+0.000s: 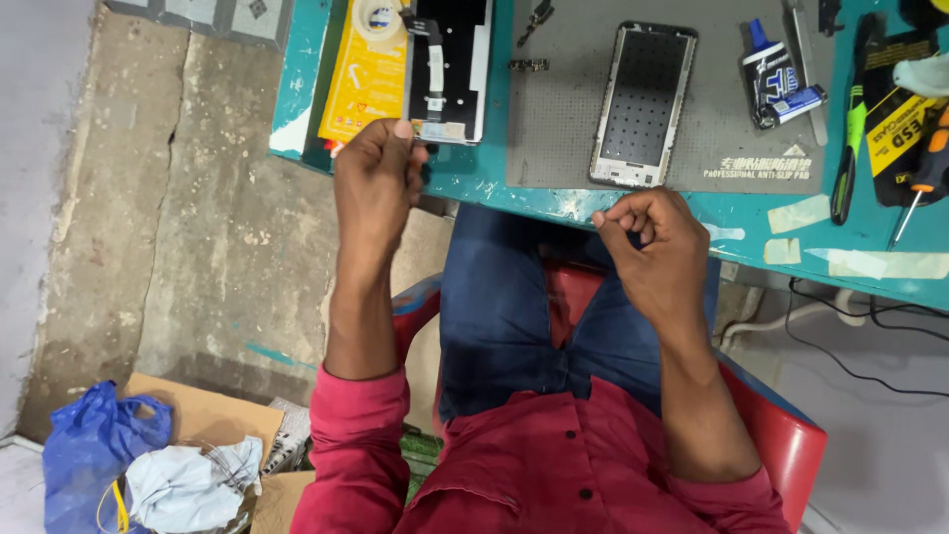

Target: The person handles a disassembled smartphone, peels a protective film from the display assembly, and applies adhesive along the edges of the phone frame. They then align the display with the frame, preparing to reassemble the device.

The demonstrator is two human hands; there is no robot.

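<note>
phone screen panel [447, 69] pinched at its near edge by left hand [376, 183]; right hand [657, 247] clenched, apart.

teal table [494, 188], red chair [791, 435], concrete floor [198, 247]

Thing held: phone display panel [448, 69], flat black rectangle seen from its back side.
Surface: dark back with a white strip running lengthwise and a short flex ribbon at the far end.
Near edge: pale, light-coloured band along the bottom, pinched by the fingertips of the left hand [376, 183].
Pose: lengthwise away from the body, near end raised slightly at the fingers; far end cut off by the frame.
Place: over the teal table's near-left corner, partly covering a yellow package.
Grip: thumb and forefinger closed on the near edge only.
Condition: bare, detached from any frame.
</note>
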